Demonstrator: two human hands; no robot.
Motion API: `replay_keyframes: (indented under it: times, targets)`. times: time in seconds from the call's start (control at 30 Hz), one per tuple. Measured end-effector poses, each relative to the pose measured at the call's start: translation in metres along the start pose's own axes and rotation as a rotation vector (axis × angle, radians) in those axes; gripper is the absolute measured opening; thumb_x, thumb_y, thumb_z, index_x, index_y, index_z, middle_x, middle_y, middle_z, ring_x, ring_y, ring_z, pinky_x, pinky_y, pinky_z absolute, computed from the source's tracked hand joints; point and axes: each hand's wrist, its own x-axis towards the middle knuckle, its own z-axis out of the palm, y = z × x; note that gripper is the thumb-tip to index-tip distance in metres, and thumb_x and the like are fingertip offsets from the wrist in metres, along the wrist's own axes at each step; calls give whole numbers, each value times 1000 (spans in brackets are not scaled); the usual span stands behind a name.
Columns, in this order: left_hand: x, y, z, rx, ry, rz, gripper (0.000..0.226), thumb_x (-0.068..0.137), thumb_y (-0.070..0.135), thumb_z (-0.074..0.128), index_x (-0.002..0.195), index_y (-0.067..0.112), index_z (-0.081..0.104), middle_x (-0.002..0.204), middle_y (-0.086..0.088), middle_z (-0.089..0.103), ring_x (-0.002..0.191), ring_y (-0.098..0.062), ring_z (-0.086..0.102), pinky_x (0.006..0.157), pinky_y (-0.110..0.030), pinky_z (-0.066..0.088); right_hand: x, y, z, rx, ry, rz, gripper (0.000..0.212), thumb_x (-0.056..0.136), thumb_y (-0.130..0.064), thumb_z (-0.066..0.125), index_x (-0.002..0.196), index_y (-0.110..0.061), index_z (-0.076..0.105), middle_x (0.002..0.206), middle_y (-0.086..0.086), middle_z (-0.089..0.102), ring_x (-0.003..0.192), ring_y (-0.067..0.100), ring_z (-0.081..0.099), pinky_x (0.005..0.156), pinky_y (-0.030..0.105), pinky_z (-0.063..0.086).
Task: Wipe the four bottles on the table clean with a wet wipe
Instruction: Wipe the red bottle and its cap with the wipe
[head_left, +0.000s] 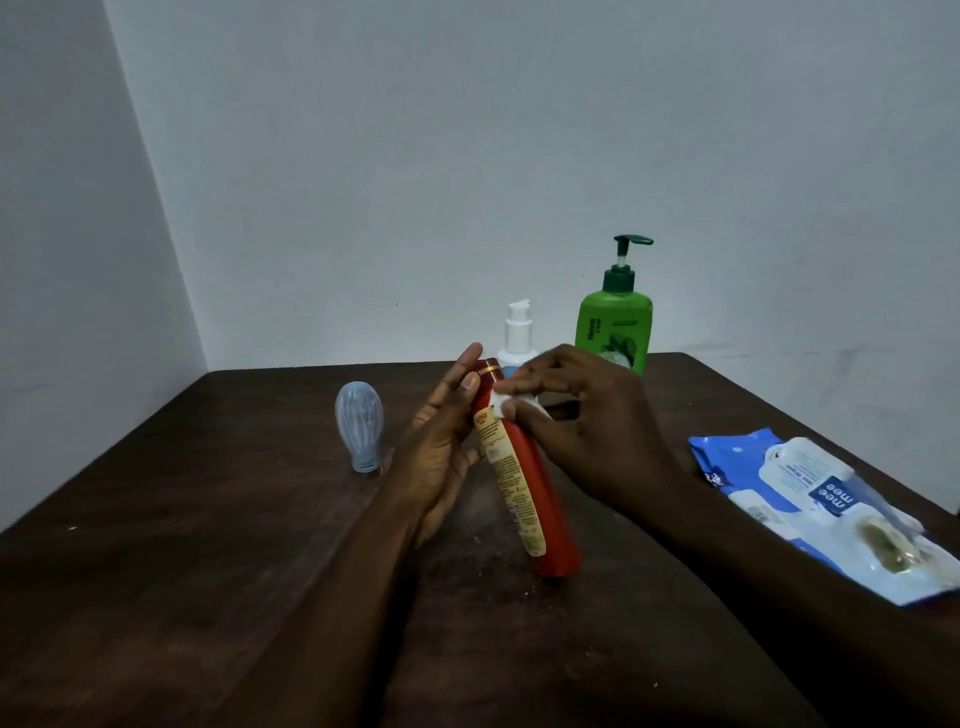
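A tall red bottle (540, 499) with a yellow label leans over the middle of the table, its base near the wood. My left hand (441, 457) steadies its upper part from the left, fingers nearly straight along the neck. My right hand (582, 415) pinches a small white wet wipe (503, 404) against the bottle just below the gold-ringed cap. A white pump bottle (518, 332) stands behind my hands, its lower half hidden. Right of it stands a green pump bottle (615, 322). A pale blue squeeze bottle (359, 423) stands cap-down at the left.
A blue and white wet-wipe pack (826, 499) lies at the right, close to the table's edge. The dark wooden table (208, 571) meets pale walls at the back and left. A few white specks dot the wood near me.
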Motion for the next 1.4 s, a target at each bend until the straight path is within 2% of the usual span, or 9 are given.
replay_keyframes:
  times: [0.17,0.37,0.57,0.77,0.93,1.07,1.2,1.3,1.4]
  targets:
    - [1,-1,-1,13,24,-9,46,88,26,59,135,26,57,127,-2,68,116,-20,66,94,-39,56,6,2,-1,1,23,20,17,87,-23,74,104,-23,78,100,-11,70,96,-2,64,80,20,56]
    - [-4,-3,2,92,48,-12,39,77,21,67,115,22,69,107,-1,76,96,-17,72,78,-30,61,-26,8,-11,24,-22,53,22,88,-22,73,110,-22,76,111,-9,66,105,-2,61,80,16,55]
    - [-4,1,3,66,32,43,43,69,14,69,112,20,67,99,0,77,88,-16,75,71,-29,62,-25,9,-17,123,-13,90,20,87,-22,75,107,-21,76,110,-10,67,105,3,66,77,24,60]
    - [-7,5,8,36,30,70,42,70,10,69,111,16,67,104,-5,77,89,-18,74,71,-28,61,-11,4,-15,223,15,133,17,86,-17,76,103,-20,77,106,-12,68,100,0,67,73,22,61]
    - [-7,5,9,56,-21,60,45,73,16,68,117,22,66,105,-3,76,93,-16,73,75,-29,61,9,-3,-15,211,21,123,13,85,-19,77,98,-23,78,100,-12,70,96,-2,66,71,9,52]
    - [-6,4,8,57,-51,40,52,75,22,74,125,27,64,117,-10,72,104,-24,70,86,-36,60,25,-4,-17,178,7,131,16,84,-24,77,100,-26,78,99,-14,72,95,0,67,79,14,54]
    - [-6,2,7,168,-127,1,77,58,29,89,129,30,59,115,-7,73,107,-24,70,83,-35,59,25,1,-20,255,-29,183,17,85,-23,77,101,-24,78,100,-12,74,96,2,69,84,24,56]
    - [-8,0,12,265,-184,-63,66,63,21,87,122,25,56,103,-1,76,99,-19,72,77,-29,58,18,6,-25,308,-27,239,17,84,-20,77,101,-22,78,101,-11,74,96,2,69,83,23,57]
    - [-10,-5,17,366,-229,-109,51,72,24,76,115,33,52,97,5,75,92,-9,73,73,-24,57,10,11,-29,265,-34,247,16,84,-20,76,100,-24,77,100,-14,73,95,0,68,80,16,54]
